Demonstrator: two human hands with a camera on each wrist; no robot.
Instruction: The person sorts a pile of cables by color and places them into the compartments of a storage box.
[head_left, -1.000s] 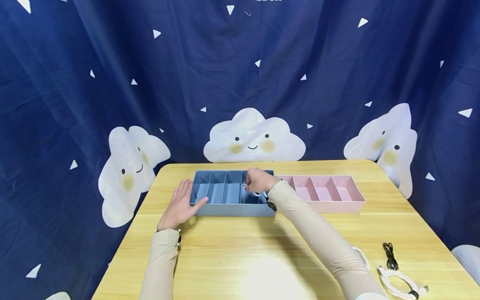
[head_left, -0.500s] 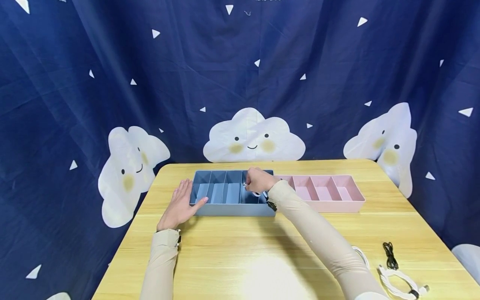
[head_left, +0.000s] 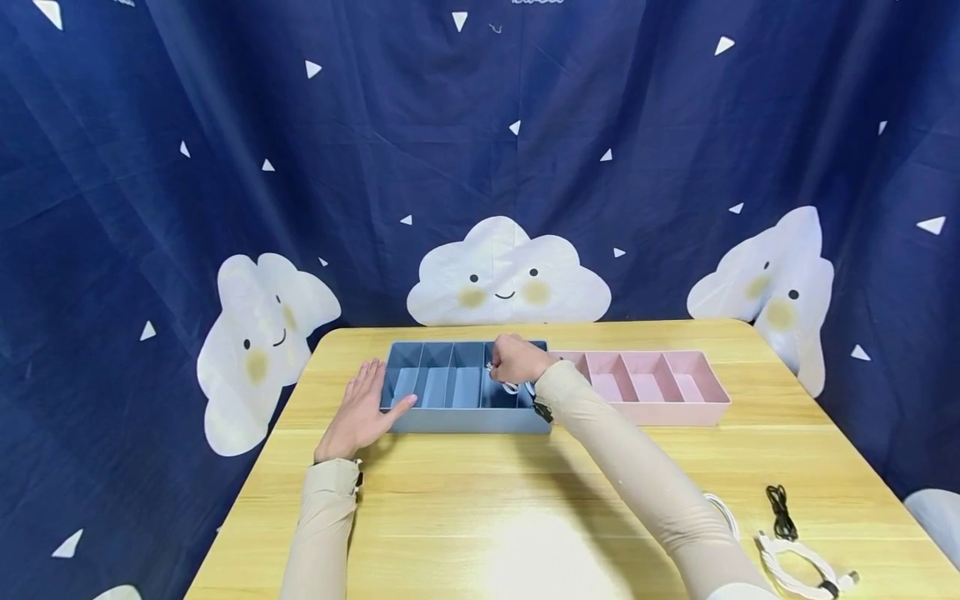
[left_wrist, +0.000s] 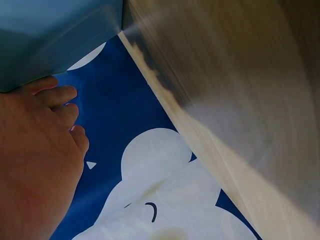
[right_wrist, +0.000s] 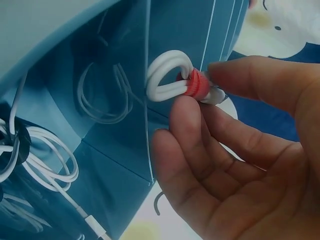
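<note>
A blue divided organizer box [head_left: 465, 421] stands at the back of the table. Against its left end my left hand [head_left: 363, 412] rests, fingers extended and thumb reaching along the front rim; the left wrist view shows its fingers touching the blue wall [left_wrist: 60, 35]. Over the right part of the box, my right hand [head_left: 517, 362] holds a small coiled white cable [right_wrist: 170, 75] bound with a red tie [right_wrist: 196, 85]. Thumb and fingertips pinch it near the tie, beside a divider. Another white cable [right_wrist: 50, 155] with a black tie lies in a compartment.
A pink divided box [head_left: 645, 412] stands to the right of the blue one, partly behind my right forearm. At the table's front right lie a black cable [head_left: 782, 512], a white cable with a black tie [head_left: 798, 571] and another white coil [head_left: 722, 512]. A curtain hangs behind.
The white cable beneath my right hand has shifted very slightly. Both hands and the boxes stay in the same place.
</note>
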